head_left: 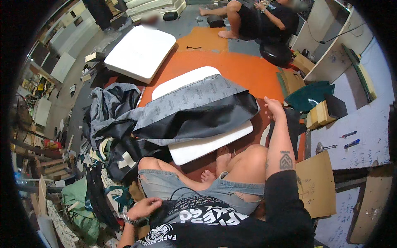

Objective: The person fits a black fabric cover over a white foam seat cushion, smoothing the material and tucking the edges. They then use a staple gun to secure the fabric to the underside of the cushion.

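Note:
A white padded slab (211,146) lies on the orange board in front of my crossed legs. Draped over it is black vinyl (198,122) with its grey printed backing (182,95) partly turned up, bunching in a heap at the left. My right hand (273,106) is raised just beyond the drape's right end, fingers loosely apart and holding nothing visible. Low at the left, by my lap, my left hand (147,206) has its fingers loosely bent, with nothing visible in them.
Another white slab (138,53) lies at the back left. A person (273,25) sits at the back right. Foam blocks (317,118), cardboard (316,182) and pens (351,144) lie right of me. Scrap fabric (82,198) is piled at my left.

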`<state>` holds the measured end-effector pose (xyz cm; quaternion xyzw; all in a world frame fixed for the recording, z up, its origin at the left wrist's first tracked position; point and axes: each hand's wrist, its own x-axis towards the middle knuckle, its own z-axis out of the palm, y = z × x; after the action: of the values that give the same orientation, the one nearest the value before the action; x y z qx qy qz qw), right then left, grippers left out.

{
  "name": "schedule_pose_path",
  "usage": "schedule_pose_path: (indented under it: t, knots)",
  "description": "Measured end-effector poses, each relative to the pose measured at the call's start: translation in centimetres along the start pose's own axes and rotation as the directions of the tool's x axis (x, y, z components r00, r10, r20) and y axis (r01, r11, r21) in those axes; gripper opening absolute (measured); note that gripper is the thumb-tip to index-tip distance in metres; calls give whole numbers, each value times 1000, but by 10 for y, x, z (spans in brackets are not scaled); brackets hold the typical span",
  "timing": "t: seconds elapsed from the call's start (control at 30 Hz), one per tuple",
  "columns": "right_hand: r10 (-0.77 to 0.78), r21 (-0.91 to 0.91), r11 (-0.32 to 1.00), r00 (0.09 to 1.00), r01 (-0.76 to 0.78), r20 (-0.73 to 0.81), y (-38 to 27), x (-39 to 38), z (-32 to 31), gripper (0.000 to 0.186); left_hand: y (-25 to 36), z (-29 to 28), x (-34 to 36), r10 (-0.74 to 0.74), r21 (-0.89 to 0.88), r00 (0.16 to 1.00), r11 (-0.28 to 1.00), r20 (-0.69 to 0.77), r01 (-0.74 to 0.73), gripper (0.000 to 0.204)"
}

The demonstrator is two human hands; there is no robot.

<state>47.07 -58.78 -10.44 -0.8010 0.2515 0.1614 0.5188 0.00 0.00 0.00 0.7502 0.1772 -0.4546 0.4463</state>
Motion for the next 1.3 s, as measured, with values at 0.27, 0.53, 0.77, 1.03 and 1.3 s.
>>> schedule_pose_path:
  t: [0.27,0.53,0.77,1.03,1.3]
  knots:
    - [-43,-441,881,957,171,286,-85,-42,91,58,-26,54,-42,116,-174,973,973,-199,-152,95]
    - [-289,-483,732,862,480,417,-117,-81,127,66,-30,69,-54,96,-133,969,983,-226,-129,92]
    - [-283,-390,822,892,415,353,-116,-114,104,62,-21,21,-27,194,-35,970,979,-144,-201,62]
    - [-518,-195,769,772,609,370,-121,-132,99,63,48,-56,217,578,572,625,783,-525,-245,48]
    - [-672,-54,717,710,695,209,-132,-144,69,57,73,-86,323,597,790,604,605,-528,93,42]
